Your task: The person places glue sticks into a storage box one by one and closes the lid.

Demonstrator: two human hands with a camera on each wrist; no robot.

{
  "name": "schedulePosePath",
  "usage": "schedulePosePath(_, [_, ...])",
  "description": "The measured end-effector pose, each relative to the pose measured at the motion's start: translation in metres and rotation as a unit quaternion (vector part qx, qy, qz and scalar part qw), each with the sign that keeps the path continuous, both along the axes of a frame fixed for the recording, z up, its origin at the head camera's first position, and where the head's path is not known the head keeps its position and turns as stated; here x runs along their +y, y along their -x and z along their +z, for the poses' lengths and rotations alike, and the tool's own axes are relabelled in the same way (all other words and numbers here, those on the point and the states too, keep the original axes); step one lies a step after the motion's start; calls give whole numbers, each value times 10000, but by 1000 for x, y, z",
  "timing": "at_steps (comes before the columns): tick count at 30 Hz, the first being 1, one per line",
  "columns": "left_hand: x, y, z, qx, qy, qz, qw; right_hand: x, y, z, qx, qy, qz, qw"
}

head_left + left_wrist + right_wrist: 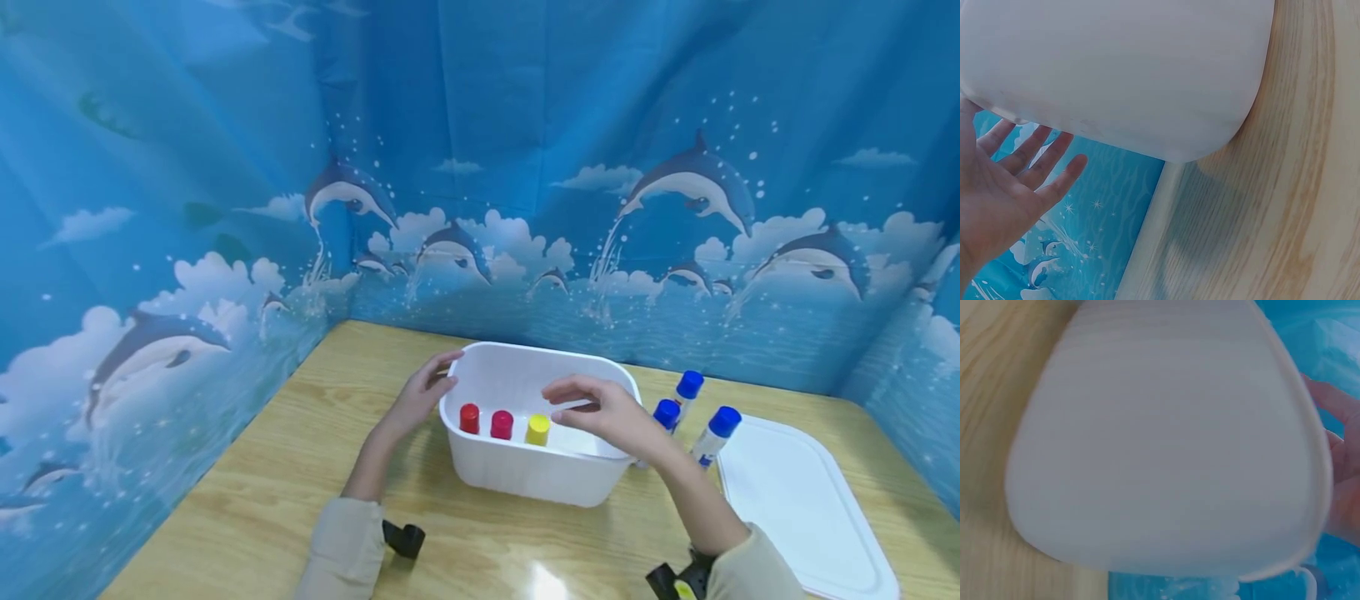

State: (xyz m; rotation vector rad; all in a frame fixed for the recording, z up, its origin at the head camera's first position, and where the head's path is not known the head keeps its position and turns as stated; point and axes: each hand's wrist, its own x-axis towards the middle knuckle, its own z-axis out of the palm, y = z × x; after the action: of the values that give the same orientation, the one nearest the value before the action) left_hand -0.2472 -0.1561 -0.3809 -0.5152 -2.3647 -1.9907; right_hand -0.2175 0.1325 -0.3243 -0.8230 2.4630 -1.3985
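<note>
A white plastic bin (525, 473) stands on the table, its open top facing up. Inside it, along the near wall, are a red cap (469, 418), a crimson cap (502, 424) and a yellow cap (537, 429); the near wall hides what lies below them. My left hand (417, 400) is at the bin's left rim, and its fingers look straight and spread in the left wrist view. Over the right part of the bin hovers my right hand (611, 412), fingers lightly bent, thumb apart from them, nothing visible between. In the right wrist view the bin's wall covers part of this hand.
Right of the bin stand three white glue sticks with blue caps (724, 422), one partly behind my right hand. A white lid (802, 500) lies flat at the table's right. A blue dolphin-print curtain (525, 208) borders the wooden table (285, 467).
</note>
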Motion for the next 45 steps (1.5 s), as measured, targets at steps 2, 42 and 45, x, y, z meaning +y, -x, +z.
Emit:
schedulePosePath(2, [-1, 5, -7, -34, -77, 23, 10000, 8, -3, 6, 70, 168, -289, 9994])
schedulePosePath(42, [1, 2, -3, 77, -14, -29, 10000, 107, -8, -42, -239, 23, -2631, 9645])
schedulePosePath(45, [-1, 7, -11, 62, -42, 3, 10000, 106, -7, -42, -239, 4, -2660, 9637])
